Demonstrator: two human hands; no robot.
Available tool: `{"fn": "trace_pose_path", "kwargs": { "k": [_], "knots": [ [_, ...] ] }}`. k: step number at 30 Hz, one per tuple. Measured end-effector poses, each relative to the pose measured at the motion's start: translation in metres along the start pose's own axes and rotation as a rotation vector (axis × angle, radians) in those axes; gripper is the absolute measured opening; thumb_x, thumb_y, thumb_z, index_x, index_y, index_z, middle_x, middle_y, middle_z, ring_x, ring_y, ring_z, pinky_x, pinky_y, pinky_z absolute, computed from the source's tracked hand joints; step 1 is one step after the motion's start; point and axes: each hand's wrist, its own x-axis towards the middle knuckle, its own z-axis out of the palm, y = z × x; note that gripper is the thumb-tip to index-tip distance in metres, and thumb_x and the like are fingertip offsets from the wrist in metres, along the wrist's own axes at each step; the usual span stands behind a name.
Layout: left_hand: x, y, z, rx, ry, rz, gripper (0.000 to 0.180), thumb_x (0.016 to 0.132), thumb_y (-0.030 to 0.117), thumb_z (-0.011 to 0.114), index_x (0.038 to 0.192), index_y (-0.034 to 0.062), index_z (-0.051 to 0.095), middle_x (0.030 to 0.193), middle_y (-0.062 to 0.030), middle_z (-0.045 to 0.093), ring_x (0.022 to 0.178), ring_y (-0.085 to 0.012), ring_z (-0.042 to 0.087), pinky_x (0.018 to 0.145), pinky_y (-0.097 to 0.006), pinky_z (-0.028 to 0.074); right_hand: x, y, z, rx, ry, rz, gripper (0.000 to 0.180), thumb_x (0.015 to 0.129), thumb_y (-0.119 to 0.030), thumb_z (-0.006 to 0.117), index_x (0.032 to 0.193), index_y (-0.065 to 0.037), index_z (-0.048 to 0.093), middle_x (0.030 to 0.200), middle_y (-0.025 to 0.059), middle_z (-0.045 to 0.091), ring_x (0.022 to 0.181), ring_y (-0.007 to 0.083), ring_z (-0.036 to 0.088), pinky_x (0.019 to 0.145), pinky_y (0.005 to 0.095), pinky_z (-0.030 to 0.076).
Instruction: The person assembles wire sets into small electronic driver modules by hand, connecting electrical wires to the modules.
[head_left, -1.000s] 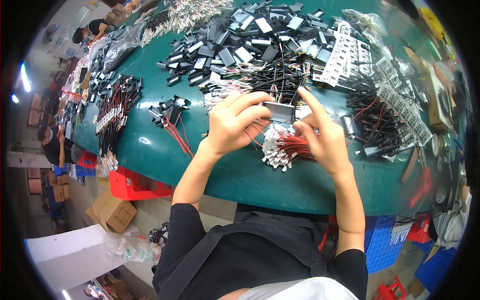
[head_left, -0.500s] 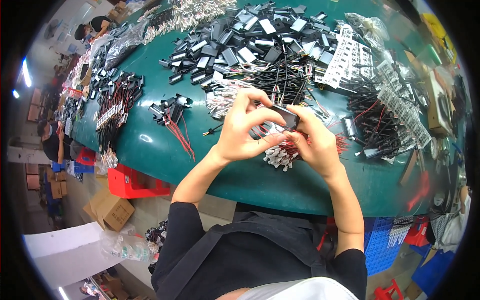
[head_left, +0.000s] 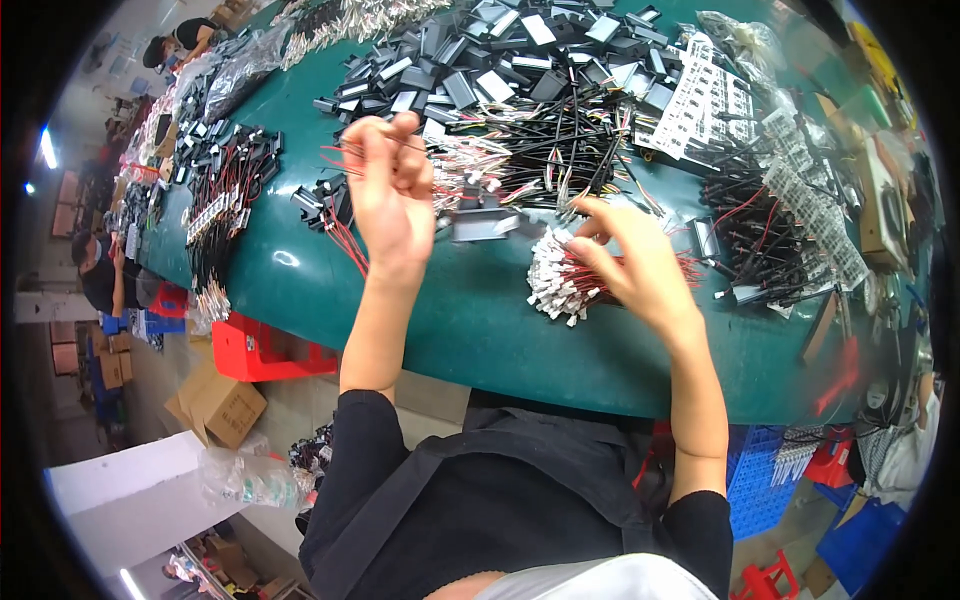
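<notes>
My left hand is raised over the green table, its fingers curled around thin red wires that stick out on the left side. Between my two hands is a small black plastic housing, smeared by motion; whether it hangs or rests on something I cannot tell. My right hand has thumb and fingers apart, with nothing visible in them. Close to its thumb lies a bundle of red wires with white connectors. Behind the hands are black cables with stripped, coloured ends.
A large heap of black housings covers the far part of the green table. White label sheets and more black cables lie to the right. On the left are wired housings. A red stool stands below the table edge.
Both hands were together on a black housing; now they are apart. My left hand has moved left and up with red wires, and my right has opened slightly to the right.
</notes>
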Motion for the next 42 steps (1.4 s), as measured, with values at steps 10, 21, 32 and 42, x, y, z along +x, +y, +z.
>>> {"fn": "trace_pose_path", "kwargs": {
  "k": [10,21,32,42],
  "knots": [
    [0.036,0.005,-0.034,-0.171,0.05,-0.294,0.031,0.099,0.028,0.044,0.11,0.001,0.056,0.062,0.0056,0.032,0.056,-0.0055,0.027,0.047,-0.021,0.023,-0.005,0.026,0.019,-0.341,-0.042,-0.049,0.011,0.076,-0.009,0.067,0.08,-0.003,0.059,0.074,0.0121,0.052,0.077,0.031,0.053,0.07,0.0406,0.043],
    [0.014,-0.017,-0.014,0.168,0.061,-0.097,0.04,0.1,0.042,0.033,0.077,0.0113,0.043,0.055,0.0024,0.034,0.045,-0.01,0.032,0.043,-0.025,0.031,-0.012,-0.007,-0.005,0.211,0.221,0.233,0.007,0.091,-0.005,0.056,0.089,0.002,0.057,0.073,-0.0006,0.051,0.064,0.0042,0.043,0.056,0.02,0.036],
    [-0.003,-0.001,-0.005,0.331,-0.157,-0.346,0.01,0.086,0.016,0.066,0.087,0.006,0.065,0.069,0.0054,0.056,0.061,-0.0007,0.047,0.055,-0.018,0.035,-0.022,-0.016,0.003,0.212,0.464,-0.199,0.012,0.091,-0.001,0.049,0.103,0.001,0.052,0.077,0.0085,0.064,0.065,0.0123,0.057,0.058,0.0233,0.046],
    [-0.026,-0.004,0.017,0.513,-0.64,-0.559,0.022,0.093,0.02,0.057,0.095,0.0003,0.067,0.09,-0.0038,0.066,0.088,-0.0081,0.057,0.08,-0.026,0.046,0.004,-0.026,0.023,-0.097,0.034,-0.632,0.027,0.068,0.001,0.066,0.093,-0.002,0.058,0.088,0.0102,0.062,0.078,0.0261,0.059,0.066,0.0355,0.047]
  ]
}}
